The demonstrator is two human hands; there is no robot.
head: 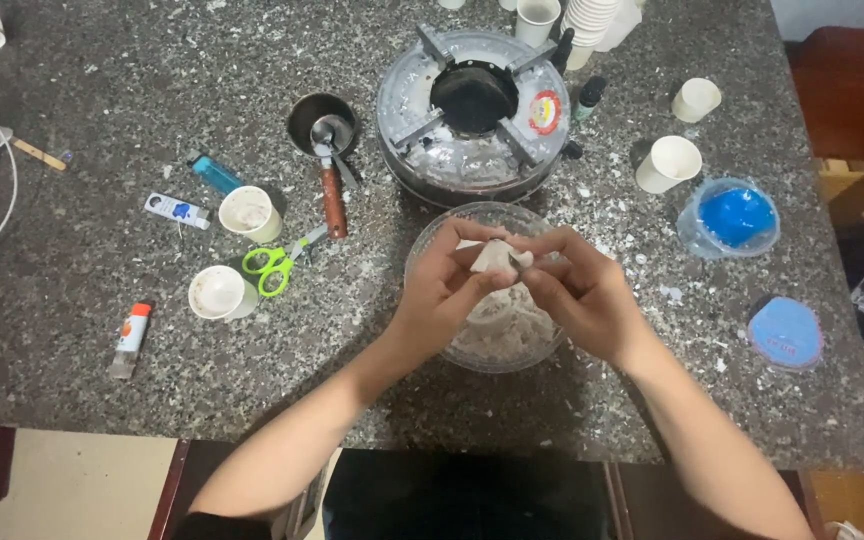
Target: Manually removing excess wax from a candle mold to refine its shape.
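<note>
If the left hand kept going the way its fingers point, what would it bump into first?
The left hand points toward the right hand. It would first press into the white lump both hold, then the right fingers, above the glass bowl.

Speckled stone table (102,90), stove (472,115) at its far middle, bowl (452,345) just before it, scissors (274,265) and cups (249,212) to its left, blue tub (732,218) to its right
</note>
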